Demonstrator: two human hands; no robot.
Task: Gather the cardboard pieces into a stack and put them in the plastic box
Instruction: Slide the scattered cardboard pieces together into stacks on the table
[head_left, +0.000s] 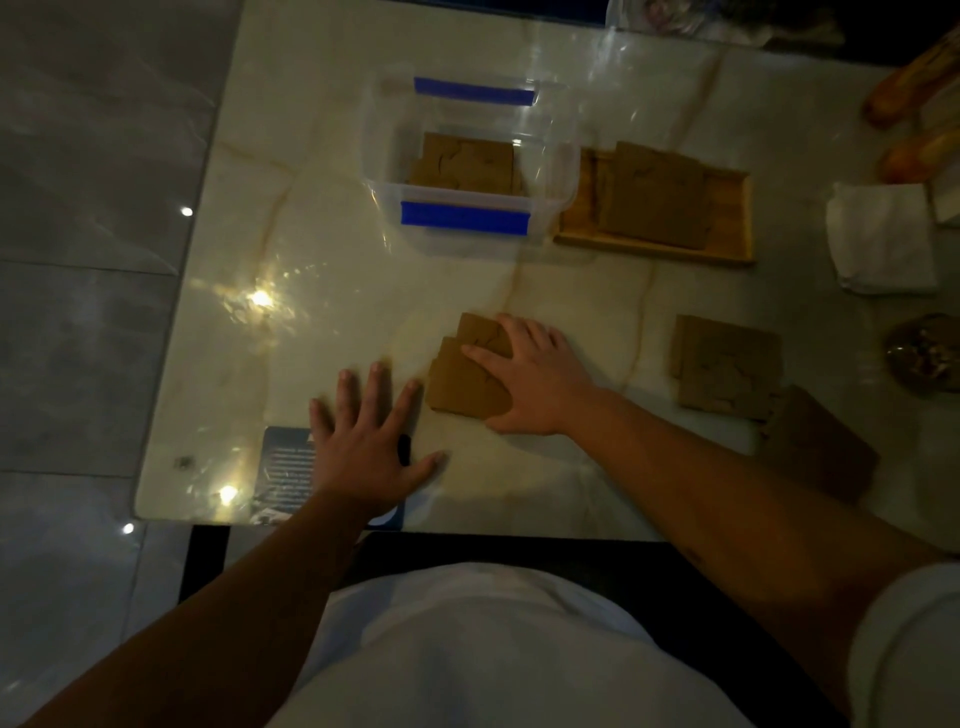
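Both arms reach out over the pale table (332, 249). The left hand (363, 441) lies flat with fingers spread, holding nothing, over a dark printed card (283, 467) whose text is too blurred to read. The right hand (535, 379) presses flat, fingers splayed, on fanned cardboard pieces (462, 374) near the front edge; more cardboard lies in the plastic box (467, 218) beyond.

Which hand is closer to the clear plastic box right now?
Right. The right hand lies flat on the cardboard pieces just below the plastic box; the left hand rests on the table further down and left.

Brown cardboard pieces (462, 374), seemingly fanned
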